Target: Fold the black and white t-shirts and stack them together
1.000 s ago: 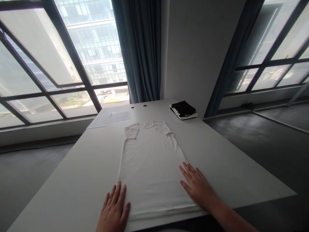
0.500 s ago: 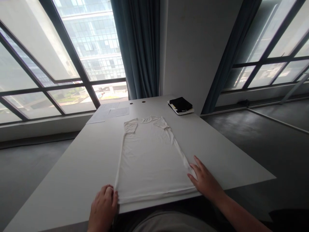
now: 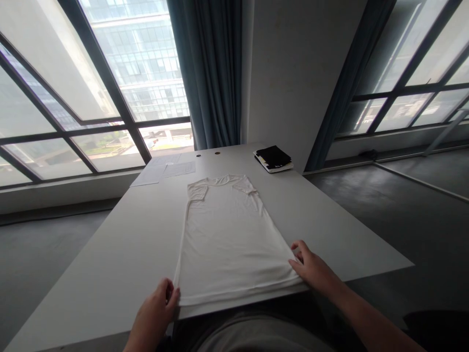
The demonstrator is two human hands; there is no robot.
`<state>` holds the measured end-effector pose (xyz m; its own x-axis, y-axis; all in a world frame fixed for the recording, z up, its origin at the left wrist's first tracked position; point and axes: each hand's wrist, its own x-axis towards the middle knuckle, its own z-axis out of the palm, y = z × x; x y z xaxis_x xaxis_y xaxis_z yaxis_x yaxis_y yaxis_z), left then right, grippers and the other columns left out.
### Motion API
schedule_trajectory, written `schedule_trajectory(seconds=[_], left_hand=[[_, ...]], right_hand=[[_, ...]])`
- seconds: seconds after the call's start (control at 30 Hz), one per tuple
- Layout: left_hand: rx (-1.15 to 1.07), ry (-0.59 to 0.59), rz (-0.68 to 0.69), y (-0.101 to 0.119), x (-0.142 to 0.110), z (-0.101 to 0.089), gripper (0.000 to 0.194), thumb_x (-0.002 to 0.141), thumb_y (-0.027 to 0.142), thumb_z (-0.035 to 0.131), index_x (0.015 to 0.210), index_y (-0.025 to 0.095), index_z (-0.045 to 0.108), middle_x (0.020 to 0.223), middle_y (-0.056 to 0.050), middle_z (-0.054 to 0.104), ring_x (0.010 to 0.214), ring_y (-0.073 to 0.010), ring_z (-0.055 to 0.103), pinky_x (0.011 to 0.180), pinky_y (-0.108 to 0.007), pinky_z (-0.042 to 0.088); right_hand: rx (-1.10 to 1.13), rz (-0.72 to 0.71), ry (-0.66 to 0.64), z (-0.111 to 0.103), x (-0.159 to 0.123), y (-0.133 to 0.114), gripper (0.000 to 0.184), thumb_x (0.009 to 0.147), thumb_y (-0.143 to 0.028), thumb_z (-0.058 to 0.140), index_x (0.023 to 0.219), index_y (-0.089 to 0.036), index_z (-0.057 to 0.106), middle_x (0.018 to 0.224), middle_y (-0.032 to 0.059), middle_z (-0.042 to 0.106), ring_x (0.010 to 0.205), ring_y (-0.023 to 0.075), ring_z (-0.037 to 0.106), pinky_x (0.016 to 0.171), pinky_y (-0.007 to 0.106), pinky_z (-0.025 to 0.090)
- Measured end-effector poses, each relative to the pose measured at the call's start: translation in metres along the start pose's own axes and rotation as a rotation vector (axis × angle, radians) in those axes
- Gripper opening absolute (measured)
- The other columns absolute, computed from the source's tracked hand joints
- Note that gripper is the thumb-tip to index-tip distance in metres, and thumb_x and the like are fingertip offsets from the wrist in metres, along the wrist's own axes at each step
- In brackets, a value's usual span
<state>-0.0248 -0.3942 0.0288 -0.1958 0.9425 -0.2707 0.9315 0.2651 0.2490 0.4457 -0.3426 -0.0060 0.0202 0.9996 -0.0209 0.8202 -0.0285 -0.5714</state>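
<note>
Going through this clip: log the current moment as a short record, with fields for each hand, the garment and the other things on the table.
left hand: at the shirt's near left hem corner, fingers curled; grip unclear
right hand: at the near right hem corner, fingers on the fabric; grip unclear
garment: white T-shirt, spread flat, collar away from the person
surface: white table
other items: papers; black folded item on a booklet
</note>
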Motion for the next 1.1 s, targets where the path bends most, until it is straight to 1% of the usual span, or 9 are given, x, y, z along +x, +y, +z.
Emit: schedule_trajectory(seconds=[0.1,0.2,0.33,0.43,0.53,0.63,0.77,0.93,1.1], left_hand=[[0.018,-0.038,-0.009,0.002,-0.002,-0.006,0.016,0.102,0.036,0.041,0.095,0.025,0.05,0.089,-0.001,0.074,0.085,-0.0196,0.071,0.071,-0.026,0.038],[0.027,-0.06,-0.009,0.001,-0.004,-0.01,0.016,0.102,0.038,0.04,0.099,0.025,0.05,0.089,-0.001,0.074,0.085,-0.0197,0.072,0.07,-0.026,0.038],[0.039,-0.08,0.005,-0.003,-0.004,-0.011,0.02,0.101,0.039,0.039,0.107,0.025,0.051,0.086,-0.001,0.074,0.082,-0.0194,0.071,0.07,-0.026,0.04],[0.038,-0.089,0.007,-0.008,-0.002,-0.012,0.023,0.1,0.039,0.04,0.115,0.025,0.05,0.086,0.0,0.074,0.081,-0.018,0.071,0.07,-0.025,0.041],[0.011,-0.097,0.024,-0.012,0.002,-0.013,0.022,0.1,0.036,0.042,0.117,0.024,0.049,0.09,-0.001,0.075,0.084,-0.0165,0.071,0.071,-0.023,0.042],[-0.021,-0.074,0.02,-0.013,0.006,-0.013,0.024,0.1,0.035,0.043,0.119,0.023,0.05,0.089,-0.001,0.074,0.083,-0.0166,0.071,0.073,-0.024,0.042],[-0.04,-0.076,-0.004,-0.008,0.009,-0.017,0.02,0.1,0.034,0.043,0.107,0.021,0.057,0.083,-0.002,0.074,0.08,-0.0174,0.07,0.071,-0.025,0.039],[-0.054,-0.115,0.01,-0.004,0.007,-0.024,0.016,0.097,0.031,0.052,0.091,0.021,0.063,0.089,-0.004,0.075,0.085,-0.0178,0.069,0.07,-0.025,0.036],[-0.1,-0.134,-0.001,-0.008,0.008,-0.026,0.014,0.093,0.028,0.056,0.086,0.021,0.067,0.088,-0.003,0.075,0.084,-0.0169,0.067,0.069,-0.024,0.034]], right_hand=[[-0.037,0.024,-0.173,-0.013,0.002,-0.001,0.029,0.083,-0.024,0.061,0.11,-0.024,0.053,0.064,-0.007,0.055,0.06,0.0172,0.057,0.06,0.024,0.034],[-0.115,0.036,-0.237,-0.017,0.002,0.003,0.029,0.082,-0.022,0.061,0.111,-0.024,0.057,0.061,-0.0063,0.056,0.06,0.0182,0.059,0.058,0.025,0.032],[-0.271,0.019,-0.214,-0.025,0.008,0.023,0.041,0.082,-0.035,0.07,0.121,-0.025,0.063,0.081,0.0033,0.072,0.076,0.0253,0.07,0.064,0.028,0.04],[-0.356,-0.02,-0.158,-0.04,0.023,0.035,0.055,0.083,-0.043,0.07,0.136,-0.027,0.062,0.094,0.0077,0.075,0.082,0.0283,0.072,0.07,0.03,0.045],[-0.373,-0.067,-0.135,-0.052,0.048,0.02,0.053,0.091,-0.043,0.062,0.141,-0.025,0.061,0.087,0.0065,0.074,0.076,0.0258,0.071,0.068,0.03,0.044],[-0.336,-0.18,-0.184,-0.047,0.082,-0.028,0.043,0.094,-0.04,0.061,0.134,-0.026,0.065,0.088,0.0039,0.073,0.079,0.0219,0.07,0.067,0.027,0.041],[-0.319,-0.326,-0.219,-0.018,0.144,-0.119,0.031,0.097,-0.037,0.06,0.123,-0.024,0.071,0.098,0.003,0.075,0.086,0.0178,0.068,0.069,0.024,0.04],[-0.406,-0.409,-0.234,0.036,0.237,-0.226,0.031,0.1,-0.037,0.059,0.121,-0.02,0.073,0.115,0.0073,0.074,0.1,0.0198,0.067,0.078,0.023,0.043],[-0.448,-0.468,-0.28,0.1,0.313,-0.308,0.032,0.104,-0.038,0.056,0.114,-0.014,0.075,0.117,0.0126,0.072,0.108,0.0223,0.065,0.09,0.027,0.048]])
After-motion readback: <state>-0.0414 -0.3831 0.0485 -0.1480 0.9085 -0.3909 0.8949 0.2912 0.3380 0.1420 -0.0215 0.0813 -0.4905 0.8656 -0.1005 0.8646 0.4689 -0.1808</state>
